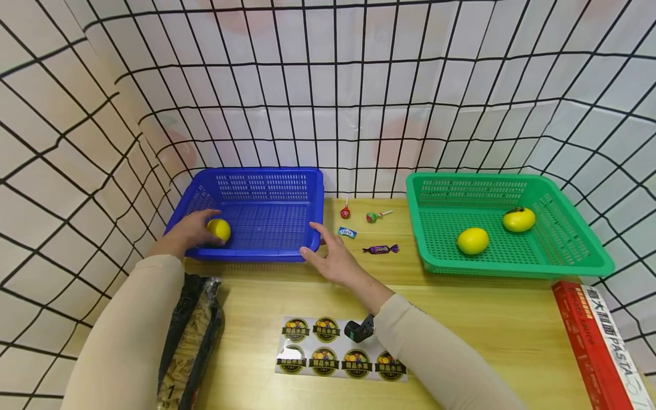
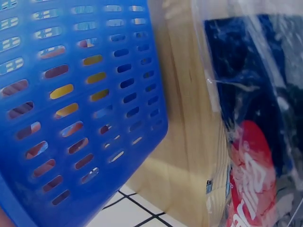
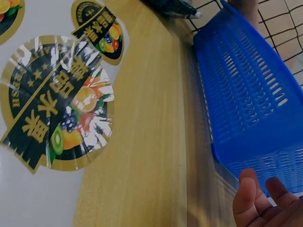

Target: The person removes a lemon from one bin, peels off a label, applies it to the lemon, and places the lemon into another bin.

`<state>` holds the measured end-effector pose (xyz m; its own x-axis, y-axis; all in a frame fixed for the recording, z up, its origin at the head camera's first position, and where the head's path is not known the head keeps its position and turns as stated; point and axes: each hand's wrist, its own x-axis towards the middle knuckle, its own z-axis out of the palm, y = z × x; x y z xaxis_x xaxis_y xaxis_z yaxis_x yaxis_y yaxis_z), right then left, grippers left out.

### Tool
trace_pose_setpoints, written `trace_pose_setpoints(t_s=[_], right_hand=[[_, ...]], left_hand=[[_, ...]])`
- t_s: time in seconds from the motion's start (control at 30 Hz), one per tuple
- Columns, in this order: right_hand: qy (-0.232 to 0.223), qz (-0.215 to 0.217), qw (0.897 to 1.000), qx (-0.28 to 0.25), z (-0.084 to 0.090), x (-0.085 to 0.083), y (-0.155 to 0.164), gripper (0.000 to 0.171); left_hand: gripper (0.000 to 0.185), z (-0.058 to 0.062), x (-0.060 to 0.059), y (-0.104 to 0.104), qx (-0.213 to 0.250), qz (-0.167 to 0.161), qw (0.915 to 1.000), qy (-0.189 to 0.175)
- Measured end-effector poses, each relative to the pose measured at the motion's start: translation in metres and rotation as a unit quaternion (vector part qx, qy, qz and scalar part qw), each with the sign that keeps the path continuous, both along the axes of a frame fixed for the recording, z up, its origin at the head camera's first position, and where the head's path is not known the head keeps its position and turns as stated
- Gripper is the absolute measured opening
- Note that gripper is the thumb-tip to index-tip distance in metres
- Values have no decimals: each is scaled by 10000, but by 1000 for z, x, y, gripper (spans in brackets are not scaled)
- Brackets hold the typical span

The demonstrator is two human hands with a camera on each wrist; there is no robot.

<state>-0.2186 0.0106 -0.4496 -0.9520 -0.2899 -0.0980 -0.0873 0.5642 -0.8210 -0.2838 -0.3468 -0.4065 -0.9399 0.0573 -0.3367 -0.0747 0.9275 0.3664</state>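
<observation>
White cloth with a black grid hangs behind and beside a wooden desk (image 1: 492, 324) that carries two slotted plastic baskets. Inside the blue basket (image 1: 266, 193), at its near left corner, lies a yellow lemon (image 1: 220, 229). The left hand (image 1: 191, 232) has reached in over the rim and curls round the fruit from the left, so this grip is grasping the lemon. The lemon looks firm, smooth and light, probably a little slippery on its skin; a cupped hold across its widest part seems the surest way to take it.

The right hand (image 1: 335, 259) lies with relaxed, nearly straight fingers, released, its fingertips (image 3: 246, 187) against the basket's near right corner. The basket looks thin, light and somewhat flexible, likely to slide on the smooth wood unless steadied at the rim. Both forearms, in beige sleeves, stretch forward from the near edge, the left one passing over a dark packet of pasta (image 1: 192, 336).

Two more lemons lie in the green basket (image 1: 574, 256), well apart, with wrapped sweets (image 1: 380, 249) between the baskets.
</observation>
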Motion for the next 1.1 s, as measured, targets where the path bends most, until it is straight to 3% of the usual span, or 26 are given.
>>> trace_pose_setpoints(t_s=[0.43, 0.77, 0.87, 1.1], right_hand=[[67, 82, 9999, 60, -2, 1, 2, 71], [67, 97, 9999, -14, -2, 1, 1, 71], [9, 81, 10000, -2, -2, 0, 1, 72], [-40, -4, 10000, -27, 1, -3, 0, 71]], left_hand=[[83, -3, 4, 2, 37, -19, 9999, -101], [79, -1, 4, 2, -62, -85, 9999, 99], [78, 1, 5, 3, -46, -132, 9992, 382], [77, 5, 6, 10, 75, -69, 9884, 1515]])
